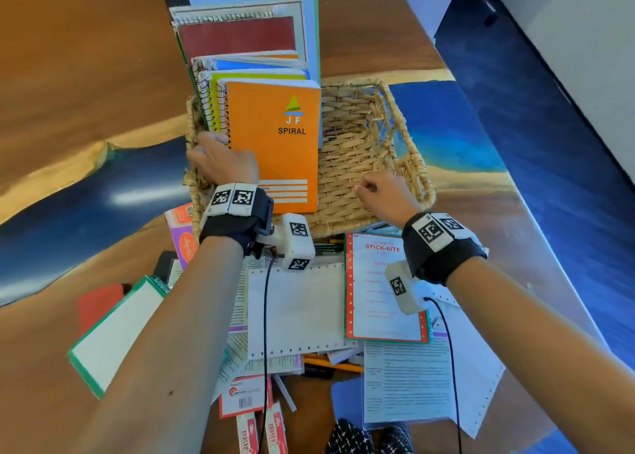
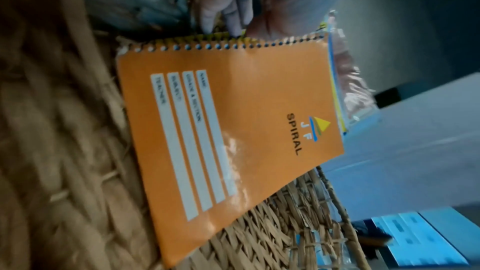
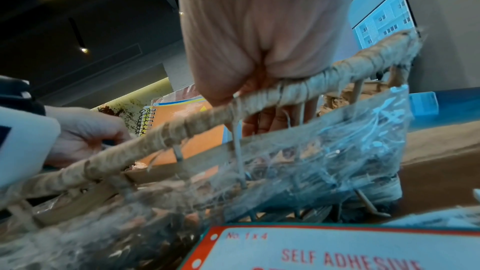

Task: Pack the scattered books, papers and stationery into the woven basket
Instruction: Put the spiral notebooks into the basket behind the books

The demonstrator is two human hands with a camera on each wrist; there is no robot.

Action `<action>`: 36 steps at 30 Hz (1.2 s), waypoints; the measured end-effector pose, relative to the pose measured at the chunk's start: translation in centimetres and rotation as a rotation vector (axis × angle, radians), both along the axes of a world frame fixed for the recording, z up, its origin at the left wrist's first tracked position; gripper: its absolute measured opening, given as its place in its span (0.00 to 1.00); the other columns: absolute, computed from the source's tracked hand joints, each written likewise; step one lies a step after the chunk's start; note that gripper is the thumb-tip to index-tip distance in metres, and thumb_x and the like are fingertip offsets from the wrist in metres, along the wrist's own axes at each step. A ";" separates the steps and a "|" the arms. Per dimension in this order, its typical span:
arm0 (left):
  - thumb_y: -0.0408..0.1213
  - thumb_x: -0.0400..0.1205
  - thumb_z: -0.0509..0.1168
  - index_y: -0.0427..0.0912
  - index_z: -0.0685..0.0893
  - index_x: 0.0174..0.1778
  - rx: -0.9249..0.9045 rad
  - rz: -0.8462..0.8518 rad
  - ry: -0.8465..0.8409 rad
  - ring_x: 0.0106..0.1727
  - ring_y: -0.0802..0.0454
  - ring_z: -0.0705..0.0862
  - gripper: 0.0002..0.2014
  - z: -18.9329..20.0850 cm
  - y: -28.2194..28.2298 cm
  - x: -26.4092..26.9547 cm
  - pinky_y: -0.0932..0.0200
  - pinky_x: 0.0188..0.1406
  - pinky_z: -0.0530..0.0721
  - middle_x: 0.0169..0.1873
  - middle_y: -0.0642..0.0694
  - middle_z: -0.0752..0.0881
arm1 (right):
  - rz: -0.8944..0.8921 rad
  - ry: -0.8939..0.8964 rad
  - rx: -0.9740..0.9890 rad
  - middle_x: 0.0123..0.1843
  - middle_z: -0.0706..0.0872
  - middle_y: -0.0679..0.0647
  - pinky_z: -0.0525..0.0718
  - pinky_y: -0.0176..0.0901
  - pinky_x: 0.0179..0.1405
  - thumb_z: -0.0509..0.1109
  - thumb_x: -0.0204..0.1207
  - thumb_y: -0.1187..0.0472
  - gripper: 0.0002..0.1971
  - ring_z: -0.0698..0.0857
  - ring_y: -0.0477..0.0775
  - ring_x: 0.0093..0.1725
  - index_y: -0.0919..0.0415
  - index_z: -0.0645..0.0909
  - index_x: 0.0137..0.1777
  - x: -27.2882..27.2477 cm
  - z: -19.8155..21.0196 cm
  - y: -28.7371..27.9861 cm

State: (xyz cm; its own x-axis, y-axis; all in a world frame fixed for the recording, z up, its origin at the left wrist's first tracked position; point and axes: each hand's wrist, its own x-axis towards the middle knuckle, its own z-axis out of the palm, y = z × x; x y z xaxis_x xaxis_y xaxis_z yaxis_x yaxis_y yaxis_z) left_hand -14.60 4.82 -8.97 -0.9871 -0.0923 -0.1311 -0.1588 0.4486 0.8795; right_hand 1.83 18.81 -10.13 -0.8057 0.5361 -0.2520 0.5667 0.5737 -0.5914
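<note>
The woven basket (image 1: pixel 395 120) stands mid-table, and its weave fills the left wrist view (image 2: pixel 272 233). Several notebooks stand upright in its left half, with the orange JF Spiral notebook (image 1: pixel 275 144) (image 2: pixel 233 141) (image 3: pixel 179 114) in front. My left hand (image 1: pixel 220 159) (image 2: pixel 233 7) (image 3: pixel 83 134) curls round the spiral edge of those notebooks. My right hand (image 1: pixel 378 192) (image 3: pixel 259 38) grips the basket's near rim (image 3: pixel 182 128), fingers hooked inside. The basket's right half holds nothing that shows.
Loose items lie between me and the basket: a red-bordered Stick-Rite label sheet (image 1: pixel 381 288) (image 3: pixel 337 254), white perforated paper (image 1: pixel 295 309), a green-edged pad (image 1: pixel 113 333), a printed sheet (image 1: pixel 409 381), eraser packs (image 1: pixel 261 429) and a yellow pencil (image 1: pixel 330 364). The table edge runs along the right.
</note>
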 end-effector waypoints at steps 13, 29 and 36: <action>0.31 0.80 0.66 0.57 0.68 0.75 -0.363 -0.284 0.280 0.77 0.37 0.60 0.30 1.6 1.9 -3.3 0.42 0.71 0.70 0.78 0.37 0.55 | 0.008 0.035 0.008 0.35 0.82 0.58 0.73 0.38 0.43 0.62 0.81 0.61 0.12 0.79 0.53 0.38 0.67 0.81 0.40 0.0 -0.2 -0.1; 0.28 0.79 0.66 0.41 0.75 0.59 -0.132 -0.274 0.321 0.56 0.49 0.76 0.14 1.4 0.9 -4.0 0.68 0.48 0.71 0.69 0.39 0.67 | 0.001 0.059 0.028 0.28 0.78 0.50 0.71 0.17 0.29 0.62 0.80 0.63 0.11 0.76 0.42 0.29 0.63 0.79 0.37 0.1 -0.3 -0.2; 0.26 0.82 0.60 0.42 0.63 0.47 -0.160 -0.259 0.386 0.45 0.52 0.68 0.11 1.2 -0.5 -5.3 0.66 0.37 0.62 0.48 0.44 0.74 | 0.015 0.058 0.034 0.33 0.82 0.54 0.73 0.32 0.33 0.62 0.80 0.63 0.11 0.79 0.50 0.36 0.69 0.82 0.42 0.1 -0.3 -0.3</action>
State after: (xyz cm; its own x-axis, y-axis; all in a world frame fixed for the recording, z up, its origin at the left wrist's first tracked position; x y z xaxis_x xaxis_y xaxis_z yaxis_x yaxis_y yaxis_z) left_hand -19.87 4.32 -7.75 -0.9539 0.1740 0.2448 0.3003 0.5643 0.7690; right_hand 1.97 18.52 -10.46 -0.8263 0.5314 -0.1866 0.5233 0.6021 -0.6030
